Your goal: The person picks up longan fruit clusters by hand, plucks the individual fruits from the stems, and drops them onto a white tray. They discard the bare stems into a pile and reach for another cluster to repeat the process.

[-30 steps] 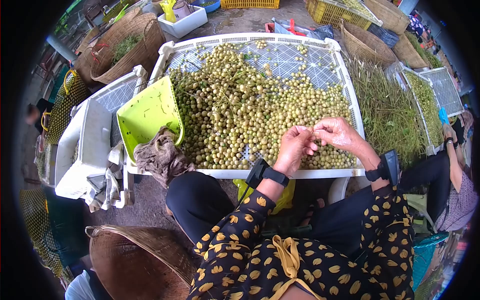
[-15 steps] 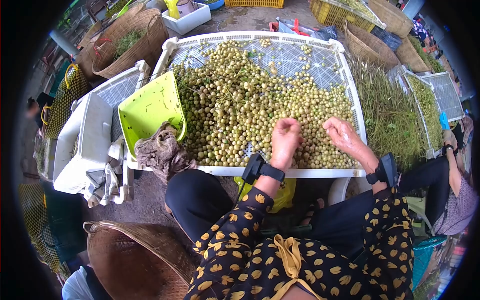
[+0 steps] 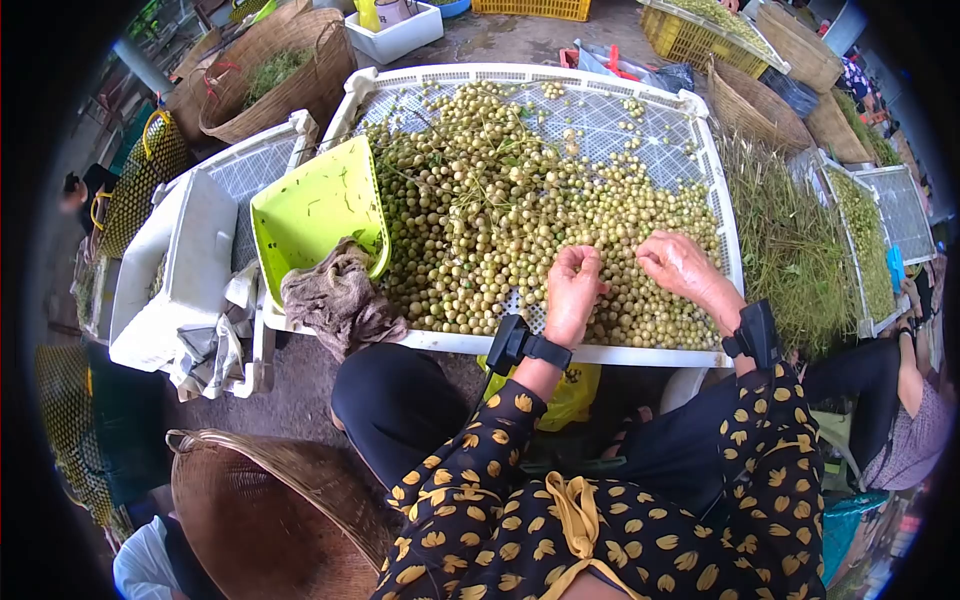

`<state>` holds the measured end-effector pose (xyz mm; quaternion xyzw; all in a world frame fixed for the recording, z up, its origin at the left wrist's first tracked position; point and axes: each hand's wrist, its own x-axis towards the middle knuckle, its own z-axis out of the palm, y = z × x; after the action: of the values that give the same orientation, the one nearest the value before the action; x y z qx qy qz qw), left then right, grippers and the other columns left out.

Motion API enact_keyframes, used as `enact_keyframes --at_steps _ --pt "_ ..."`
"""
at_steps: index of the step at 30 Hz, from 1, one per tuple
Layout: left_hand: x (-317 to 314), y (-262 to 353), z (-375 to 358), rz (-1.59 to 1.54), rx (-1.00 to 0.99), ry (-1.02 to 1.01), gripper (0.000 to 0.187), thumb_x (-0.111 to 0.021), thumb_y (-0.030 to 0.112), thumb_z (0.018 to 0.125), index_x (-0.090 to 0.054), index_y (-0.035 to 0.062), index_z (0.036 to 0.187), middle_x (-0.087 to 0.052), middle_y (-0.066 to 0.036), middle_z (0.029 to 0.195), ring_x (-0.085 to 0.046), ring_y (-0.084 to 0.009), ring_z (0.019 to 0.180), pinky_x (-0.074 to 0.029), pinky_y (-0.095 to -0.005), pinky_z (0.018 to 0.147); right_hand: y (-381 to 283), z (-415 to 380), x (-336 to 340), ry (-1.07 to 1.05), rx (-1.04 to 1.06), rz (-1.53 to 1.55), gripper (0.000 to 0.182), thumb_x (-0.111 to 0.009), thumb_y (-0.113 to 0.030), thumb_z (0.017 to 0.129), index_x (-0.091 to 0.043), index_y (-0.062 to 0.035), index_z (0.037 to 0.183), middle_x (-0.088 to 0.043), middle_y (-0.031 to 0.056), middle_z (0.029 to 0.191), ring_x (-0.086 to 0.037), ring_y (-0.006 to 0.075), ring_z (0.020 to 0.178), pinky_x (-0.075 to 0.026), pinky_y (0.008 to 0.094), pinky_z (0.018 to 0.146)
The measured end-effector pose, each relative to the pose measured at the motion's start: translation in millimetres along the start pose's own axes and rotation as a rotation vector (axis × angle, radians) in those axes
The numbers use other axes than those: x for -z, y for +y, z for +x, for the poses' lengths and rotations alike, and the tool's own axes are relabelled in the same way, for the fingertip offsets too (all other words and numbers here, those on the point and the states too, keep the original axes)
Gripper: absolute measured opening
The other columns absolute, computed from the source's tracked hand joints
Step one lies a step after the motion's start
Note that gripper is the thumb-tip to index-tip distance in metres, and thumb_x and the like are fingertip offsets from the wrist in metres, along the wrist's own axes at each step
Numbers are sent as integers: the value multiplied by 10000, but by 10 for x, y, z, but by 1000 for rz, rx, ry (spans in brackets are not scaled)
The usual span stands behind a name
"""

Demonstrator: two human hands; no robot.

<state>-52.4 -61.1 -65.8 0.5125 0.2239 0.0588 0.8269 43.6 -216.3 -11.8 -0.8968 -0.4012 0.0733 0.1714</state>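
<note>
Small round yellow-green fruits (image 3: 470, 210), some with thin stems and bits of leaf, lie heaped in a white plastic mesh tray (image 3: 722, 200) in front of me. My left hand (image 3: 575, 288) hovers over the near part of the heap, its fingers curled into a pinch. To its right, my right hand (image 3: 685, 268) is also closed, thumb and fingers together, a short gap from the left. Whatever sits between the fingers of either hand is too small or hidden to make out.
A lime-green scoop (image 3: 315, 215) and a crumpled brown cloth (image 3: 340, 295) rest at the tray's left. Cut stalks (image 3: 780, 240) pile up on the right. A wicker basket (image 3: 270, 510) stands at lower left. Another person's arm (image 3: 908, 370) shows at far right.
My right hand has shifted a little left, nearer to my left hand. Both keep their fingers curled. The whole view has turned slightly, so the tray appears a bit farther right and lower.
</note>
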Motion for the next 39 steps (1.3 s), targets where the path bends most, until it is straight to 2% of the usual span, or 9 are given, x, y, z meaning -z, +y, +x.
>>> enact_keyframes --at_steps 8,16,20,22,25,28,31,32,39 --pt "-46 -46 13 14 16 -33 201 -532 236 913 -541 53 998 -579 4 787 -555 -70 529 -395 -189 436 64 -8 -56 40 43 -25 95 -542 -85 766 -515 -26 697 -529 124 659 -547 317 633 -442 405 588" --pt "-222 -37 -110 -128 86 -262 137 -488 133 923 -515 8 972 -572 -29 727 -540 -84 469 -393 -199 370 -236 -118 -40 22 -133 359 108 -562 -125 774 -561 -17 761 -575 130 675 -574 246 592 -453 352 565" --pt "-143 -24 -65 -119 33 -264 125 -525 152 912 -521 35 954 -573 -14 766 -562 -81 528 -424 -193 441 -214 -119 -57 -23 -277 576 84 -532 -96 803 -549 -14 808 -570 104 665 -540 193 545 -447 343 538" --pt "-84 11 -35 -41 -27 -144 137 -523 149 911 -523 28 974 -582 -24 798 -570 -85 531 -423 -194 439 -187 -93 -60 -46 -330 698 64 -494 -53 816 -539 -10 834 -578 108 737 -549 204 582 -451 338 563" --pt "-14 49 32 73 -113 34 211 -522 164 910 -510 8 1051 -594 -44 889 -586 -91 543 -414 -193 434 -66 -53 -98 78 0 284 55 -505 -55 813 -540 -13 813 -558 115 768 -559 238 643 -459 345 609" --pt "65 40 87 81 -135 70 259 -520 194 911 -494 5 1085 -592 -46 898 -590 -93 548 -410 -195 435 -18 -26 -155 68 82 95 64 -560 -57 797 -530 -2 795 -523 110 707 -538 261 650 -435 356 600" --pt "56 9 48 26 -75 -6 253 -517 201 912 -499 9 1076 -587 -44 887 -592 -96 550 -413 -197 437 -48 -5 -110 -7 67 80 103 -609 -85 781 -541 -9 795 -515 107 699 -536 278 651 -436 370 596" --pt "41 -26 62 21 -88 7 236 -538 203 894 -529 -1 1012 -598 -53 852 -588 -102 526 -437 -208 425 -80 -9 -89 -20 41 66 127 -625 -111 776 -548 -13 799 -521 110 707 -544 284 664 -440 382 604" --pt "-37 -43 18 66 -27 -37 244 -522 229 918 -513 21 1045 -578 -26 848 -577 -92 534 -412 -203 427 -37 -23 -137 13 95 -8 100 -586 -136 783 -539 -47 783 -553 91 734 -576 299 677 -463 389 595"
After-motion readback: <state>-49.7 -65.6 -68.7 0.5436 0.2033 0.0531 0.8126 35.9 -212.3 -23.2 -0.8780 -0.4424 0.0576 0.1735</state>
